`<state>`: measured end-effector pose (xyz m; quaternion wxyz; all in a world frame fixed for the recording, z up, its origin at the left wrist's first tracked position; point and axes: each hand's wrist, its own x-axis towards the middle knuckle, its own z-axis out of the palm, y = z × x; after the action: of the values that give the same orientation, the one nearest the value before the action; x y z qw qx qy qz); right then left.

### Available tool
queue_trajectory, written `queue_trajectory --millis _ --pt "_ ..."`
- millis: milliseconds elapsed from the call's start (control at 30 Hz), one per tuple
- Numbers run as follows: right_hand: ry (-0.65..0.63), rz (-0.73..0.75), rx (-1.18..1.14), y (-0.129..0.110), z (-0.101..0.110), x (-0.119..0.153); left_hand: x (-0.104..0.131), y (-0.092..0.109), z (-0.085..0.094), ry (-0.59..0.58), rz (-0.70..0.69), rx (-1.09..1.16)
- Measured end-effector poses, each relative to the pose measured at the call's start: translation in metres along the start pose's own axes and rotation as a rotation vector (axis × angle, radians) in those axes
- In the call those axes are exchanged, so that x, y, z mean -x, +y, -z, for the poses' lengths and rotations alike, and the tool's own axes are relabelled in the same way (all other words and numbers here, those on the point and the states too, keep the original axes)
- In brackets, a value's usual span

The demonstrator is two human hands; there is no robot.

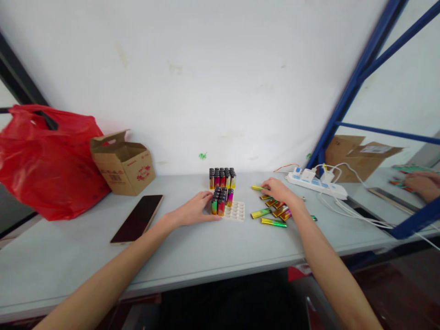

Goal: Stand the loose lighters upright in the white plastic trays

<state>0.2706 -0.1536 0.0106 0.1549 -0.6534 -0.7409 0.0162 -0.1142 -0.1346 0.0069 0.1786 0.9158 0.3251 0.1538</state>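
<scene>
My left hand curves round the left end of a white tray, thumb along its front edge and fingers behind. Upright lighters with black tops and coloured bodies fill the tray's left part; a purple and yellow lighter stands beside them. Its right-hand sockets hold nothing. Over a loose pile of lighters to the right, my right hand has its fingertips closed at a yellow lighter. Several more, including a yellow-green lighter, lie flat under and around that wrist.
Behind the tray stands a block of upright lighters. Left are a phone, an open cardboard box and a red bag. Right are a power strip with cables and a blue frame; beyond it, another person's hand.
</scene>
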Motion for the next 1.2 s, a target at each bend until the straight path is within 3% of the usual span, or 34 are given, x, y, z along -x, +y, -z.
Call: queue_trajectory --millis 133,400,500,633,767,1000,1200 --pt "0.217 0.042 -0.229 -0.013 -0.001 -0.001 0.000 0.001 0.001 -0.007 -0.012 -0.006" --pt "0.426 -0.010 -0.963 -0.052 -0.004 -0.006 0.000 -0.005 -0.002 0.010 -0.072 -0.017" --pt "0.404 -0.073 -1.223 -0.066 -0.006 -0.005 0.000 -0.007 -0.004 0.023 -0.080 -0.007" --pt "0.205 -0.047 -1.432 -0.084 -0.009 -0.001 0.000 -0.008 -0.005 0.026 -0.073 -0.001" --pt "0.091 -0.062 -1.338 -0.097 -0.015 0.004 -0.001 -0.007 -0.005 0.034 -0.076 0.000" --pt "0.291 -0.024 -0.833 -0.111 -0.027 0.009 -0.001 -0.004 -0.004 0.010 -0.048 -0.002" --pt "0.314 0.036 -0.700 -0.119 -0.026 0.013 0.001 -0.003 -0.003 0.006 -0.041 -0.018"
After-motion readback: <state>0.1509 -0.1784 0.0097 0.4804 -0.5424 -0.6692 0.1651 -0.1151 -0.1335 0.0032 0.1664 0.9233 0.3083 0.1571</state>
